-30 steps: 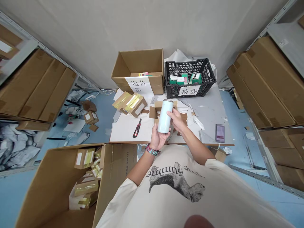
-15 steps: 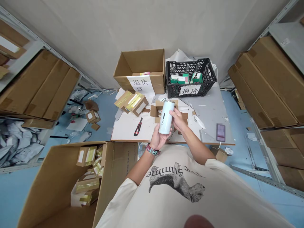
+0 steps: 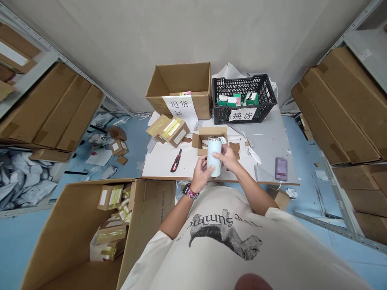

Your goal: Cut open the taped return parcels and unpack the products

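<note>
A pale blue tumbler with a metal rim and a carry loop at its top is held between both hands near the table's front edge. My left hand wraps its lower left side, a patterned watch at the wrist. My right hand grips the tumbler's upper right side, close to the loop. Behind it sits a small open cardboard box, its flaps spread. A red and black utility knife lies to the left on the white sheet.
Two taped boxes lie left on the table. Behind stand a labelled carton and a black crate with green-white boxes. A phone rests at right. A large carton of parcels stands beside me; shelves flank both sides.
The tumbler has turned about its axis, so its dark lettering no longer shows and its loop points right. It sits slightly lower, and both hands have shifted their hold.
</note>
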{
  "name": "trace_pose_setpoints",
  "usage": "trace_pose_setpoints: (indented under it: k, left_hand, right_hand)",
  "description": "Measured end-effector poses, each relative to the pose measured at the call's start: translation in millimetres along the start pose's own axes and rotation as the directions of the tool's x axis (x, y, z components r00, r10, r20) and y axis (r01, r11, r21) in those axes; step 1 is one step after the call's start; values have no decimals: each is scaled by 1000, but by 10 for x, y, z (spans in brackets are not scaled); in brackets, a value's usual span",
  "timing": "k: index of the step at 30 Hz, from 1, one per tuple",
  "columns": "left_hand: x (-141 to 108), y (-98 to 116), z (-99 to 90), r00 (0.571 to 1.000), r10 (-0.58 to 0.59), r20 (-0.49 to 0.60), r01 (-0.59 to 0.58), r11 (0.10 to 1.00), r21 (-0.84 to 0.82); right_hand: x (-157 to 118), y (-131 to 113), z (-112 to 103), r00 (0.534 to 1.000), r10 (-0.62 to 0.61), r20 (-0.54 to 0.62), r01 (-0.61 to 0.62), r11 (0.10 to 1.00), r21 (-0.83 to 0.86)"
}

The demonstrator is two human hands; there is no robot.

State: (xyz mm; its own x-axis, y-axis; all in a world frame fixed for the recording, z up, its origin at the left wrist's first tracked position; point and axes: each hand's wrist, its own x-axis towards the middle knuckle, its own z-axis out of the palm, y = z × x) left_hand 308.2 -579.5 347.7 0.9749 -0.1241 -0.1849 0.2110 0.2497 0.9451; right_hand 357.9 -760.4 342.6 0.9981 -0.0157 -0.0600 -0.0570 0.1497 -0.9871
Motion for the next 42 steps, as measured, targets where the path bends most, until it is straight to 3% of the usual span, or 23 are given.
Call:
trace_pose_setpoints:
  k: [2,5,8,11,14,17,19,20,22,28,31,35,37,39,42]
  left_hand:
    - [-10,98,-114,999,49,-12,-49,999,21]
    - [-41,300,-303,997,75,19,-76,992,103]
    - [-91,431,-497,995,33,89,-61,939,338]
    - [-136,434,-738,996,66,64,-91,834,544]
    - [-130,403,-1009,967,225,-122,-108,790,603]
    - [-61,404,-1173,860,400,-316,-137,778,613]
    - [14,395,-1156,806,455,-377,-152,776,612]
    - [58,377,-1108,803,457,-383,-152,778,610]
    - [159,313,-955,831,428,-354,-143,781,608]
    - [435,-1,-480,948,289,-133,-138,752,644]
    - [505,-174,-354,972,226,-58,-105,647,755]
    - [612,-426,-232,982,185,44,-112,376,920]
    - [666,-545,-192,983,168,79,-126,289,949]
    - [700,-647,-183,985,159,70,-110,260,959]
    - [701,-766,-259,988,149,42,-84,284,955]
  right_hand:
    - [-119,20,-34,995,-95,30,99,983,-155]
    - [-358,31,3,951,-237,197,300,858,-417]
    - [-555,109,128,895,-233,380,418,735,-535]
    - [-606,277,213,858,-215,467,464,715,-524]
    - [-529,477,170,895,-245,372,425,721,-548]
    - [-416,685,63,960,-255,119,266,689,-674]
    - [-352,829,2,977,-212,-1,149,691,-708]
    - [-325,900,-22,983,-179,-33,105,708,-699]
    - [-285,1028,-61,990,-116,-75,40,757,-652]
    - [-260,1226,-141,974,-42,-225,-78,861,-502]
    - [-268,1238,-141,961,-10,-275,-121,883,-453]
    - [-270,1222,-107,959,7,-283,-128,902,-413]
    - [-277,1218,-93,958,20,-288,-131,920,-370]
    - [-293,1223,-85,957,49,-287,-144,936,-321]
    - [-323,1248,-80,959,77,-273,-153,951,-269]
